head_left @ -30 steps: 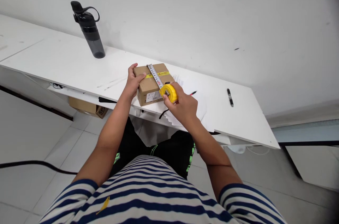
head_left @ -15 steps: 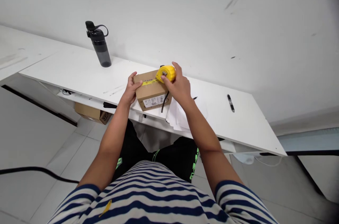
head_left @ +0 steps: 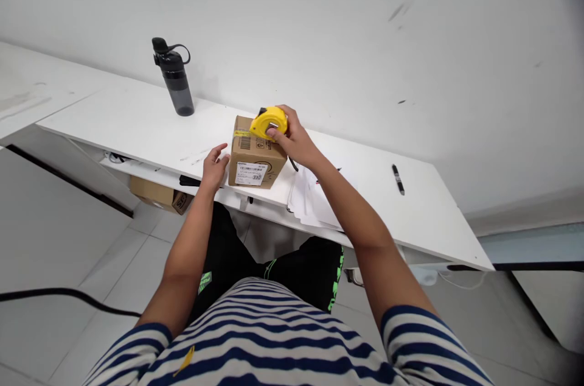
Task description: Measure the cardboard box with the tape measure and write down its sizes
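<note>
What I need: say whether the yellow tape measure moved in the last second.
Yes. Against the black marker, the tape measure went back toward the wall.

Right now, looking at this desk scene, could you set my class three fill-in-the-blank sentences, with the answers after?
The right hand holds a ____ tape measure on top of the cardboard box. The left hand is open, to the ____ of the box. The black bottle stands ____ on the desk.
Missing words: yellow; left; upright.
</note>
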Tool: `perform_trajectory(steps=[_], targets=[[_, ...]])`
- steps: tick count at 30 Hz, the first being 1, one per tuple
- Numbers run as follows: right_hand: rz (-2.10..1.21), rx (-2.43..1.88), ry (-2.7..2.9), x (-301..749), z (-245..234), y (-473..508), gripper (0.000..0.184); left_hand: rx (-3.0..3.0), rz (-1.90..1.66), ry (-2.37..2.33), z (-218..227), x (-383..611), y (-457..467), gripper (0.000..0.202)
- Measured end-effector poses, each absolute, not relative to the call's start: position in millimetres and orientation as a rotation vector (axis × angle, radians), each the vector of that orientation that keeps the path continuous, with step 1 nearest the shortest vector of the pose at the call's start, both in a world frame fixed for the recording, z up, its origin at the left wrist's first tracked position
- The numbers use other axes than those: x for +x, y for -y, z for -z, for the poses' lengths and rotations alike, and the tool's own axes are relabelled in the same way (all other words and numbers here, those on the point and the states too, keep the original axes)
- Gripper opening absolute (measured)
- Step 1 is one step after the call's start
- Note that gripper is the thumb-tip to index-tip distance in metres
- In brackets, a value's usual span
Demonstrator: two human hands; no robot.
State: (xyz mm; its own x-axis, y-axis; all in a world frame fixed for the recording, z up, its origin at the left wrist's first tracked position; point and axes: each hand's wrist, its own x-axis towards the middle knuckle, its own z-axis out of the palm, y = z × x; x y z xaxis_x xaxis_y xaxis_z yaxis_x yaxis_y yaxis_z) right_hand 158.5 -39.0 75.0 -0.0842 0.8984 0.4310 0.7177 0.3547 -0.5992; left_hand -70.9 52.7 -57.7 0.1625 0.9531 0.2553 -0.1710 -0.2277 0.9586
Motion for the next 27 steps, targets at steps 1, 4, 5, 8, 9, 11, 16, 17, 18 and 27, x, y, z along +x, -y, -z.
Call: perform_trajectory(steps=[1, 4, 5, 8, 9, 11, 16, 17, 18, 27], targets=[[-0.304, -1.430, 1.909, 154.8, -80.8, 37.4, 0.066, 1.323, -1.333, -0.867, 49.2, -70.7, -48.2, 0.057], [-0.302, -1.445, 2.053, 142.3, -95.4, 30.6, 0.063, 1.303, -1.279, -0.740, 18.6, -68.8, -30.5, 0.063], [-0.294, -1.442, 2.084, 138.1, -98.4, 27.4, 0.063, 1.345, -1.244, -0.682, 9.6, -66.8, -24.4, 0.066], [-0.265, -1.440, 2.146, 126.7, -102.0, 17.6, 0.061, 1.424, -1.199, -0.657, -4.9, -57.3, -11.6, 0.071], [-0.262, -1.444, 2.159, 123.5, -102.1, 15.0, 0.059, 1.412, -1.191, -0.673, -5.5, -54.0, -9.9, 0.071], [-0.261, -1.451, 2.178, 118.7, -102.0, 11.7, 0.057, 1.364, -1.175, -0.687, -2.7, -48.9, -9.7, 0.069], [-0.311, -1.455, 2.190, 121.4, -103.8, 14.0, 0.056, 1.362, -1.274, -0.678, 5.1, -44.2, -11.3, 0.071], [-0.328, -1.464, 2.182, 124.8, -104.5, 16.9, 0.056, 1.380, -1.305, -0.691, 4.7, -43.6, -10.0, 0.068], [-0.341, -1.477, 2.170, 129.2, -105.4, 20.8, 0.056, 1.403, -1.329, -0.712, 3.6, -43.0, -8.2, 0.064], [-0.258, -1.659, 2.008, 199.7, -108.5, 81.0, 0.058, 1.534, -1.397, -0.867, -1.1, -42.2, -7.1, 0.032]])
